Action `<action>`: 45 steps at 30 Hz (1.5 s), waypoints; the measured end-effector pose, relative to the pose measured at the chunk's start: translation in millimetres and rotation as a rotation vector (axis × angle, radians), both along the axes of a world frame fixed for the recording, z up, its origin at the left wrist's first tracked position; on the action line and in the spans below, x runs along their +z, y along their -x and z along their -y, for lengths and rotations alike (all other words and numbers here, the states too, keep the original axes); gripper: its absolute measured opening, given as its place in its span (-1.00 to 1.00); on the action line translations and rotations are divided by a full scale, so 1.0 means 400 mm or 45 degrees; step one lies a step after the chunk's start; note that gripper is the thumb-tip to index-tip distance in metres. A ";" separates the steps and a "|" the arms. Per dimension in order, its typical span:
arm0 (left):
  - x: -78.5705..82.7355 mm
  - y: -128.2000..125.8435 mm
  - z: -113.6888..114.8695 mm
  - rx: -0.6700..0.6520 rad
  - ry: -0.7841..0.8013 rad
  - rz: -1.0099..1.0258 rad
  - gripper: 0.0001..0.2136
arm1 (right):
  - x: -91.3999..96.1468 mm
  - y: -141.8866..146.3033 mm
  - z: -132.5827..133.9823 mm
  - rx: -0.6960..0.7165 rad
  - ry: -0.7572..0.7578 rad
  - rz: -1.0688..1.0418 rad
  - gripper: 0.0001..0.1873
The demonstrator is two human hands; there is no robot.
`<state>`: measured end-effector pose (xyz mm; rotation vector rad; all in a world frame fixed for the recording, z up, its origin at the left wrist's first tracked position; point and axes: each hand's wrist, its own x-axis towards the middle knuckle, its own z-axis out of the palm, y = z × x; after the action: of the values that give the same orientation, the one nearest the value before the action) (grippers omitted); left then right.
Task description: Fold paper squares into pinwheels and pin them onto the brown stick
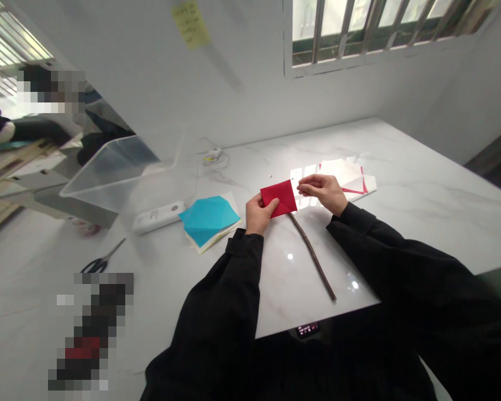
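My left hand (259,215) is closed on a folded square of red paper (279,199), its thumb pressed on the front and creases showing on the surface. Just right of the paper, not touching it, my right hand (322,190) has its thumb and fingertips pinched together. Whatever is in that pinch, if anything, is too small to tell. Below the paper a thin brown stick (313,256) lies slanting across the white table, its top end partly hidden behind the paper.
Left of my hands lie blue paper sheets (209,218) over paler ones, beside a white power strip (158,217). A clear plastic bin (121,167) and scissors (102,260) are farther left. White and red papers (348,177) lie at right. Another person (104,125) is at far left.
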<state>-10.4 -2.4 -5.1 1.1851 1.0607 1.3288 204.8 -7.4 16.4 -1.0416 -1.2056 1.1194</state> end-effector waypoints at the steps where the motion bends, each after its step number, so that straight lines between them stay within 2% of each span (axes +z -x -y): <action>1: -0.001 0.001 0.000 -0.011 0.004 -0.014 -0.55 | 0.009 0.003 0.007 0.003 -0.040 0.011 -0.57; 4: -0.002 0.002 0.002 -0.057 0.013 -0.042 -0.57 | 0.024 0.017 0.027 0.038 -0.131 0.131 -0.65; 6: -0.001 0.002 0.003 -0.085 0.024 -0.038 -0.56 | 0.023 0.029 0.038 0.051 -0.225 0.302 -0.73; 10: 0.006 0.000 0.007 -0.122 0.018 -0.011 -0.54 | 0.000 0.051 0.042 0.017 -0.418 0.611 -0.84; 14: 0.011 -0.002 0.010 -0.145 0.002 0.002 -0.57 | -0.030 0.059 0.034 -0.028 -0.470 0.733 -0.92; 19: 0.014 -0.002 0.012 -0.152 0.004 -0.012 -0.57 | -0.043 0.059 0.030 -0.010 -0.444 0.724 -0.90; 32: 0.017 -0.002 0.012 -0.178 0.001 -0.016 -0.58 | -0.039 0.064 0.031 0.014 -0.341 0.678 -0.85; 39: 0.022 -0.001 0.014 -0.179 -0.009 -0.034 -0.56 | -0.042 0.074 0.032 0.054 -0.229 0.515 -0.71; 45: 0.023 -0.006 0.017 -0.209 -0.014 -0.009 -0.55 | -0.031 0.078 0.039 0.033 -0.185 0.489 -0.72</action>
<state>-8.0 -9.1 4.3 1.2580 0.9408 1.2055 173.4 -23.1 3.9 -1.1631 -1.5828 0.8576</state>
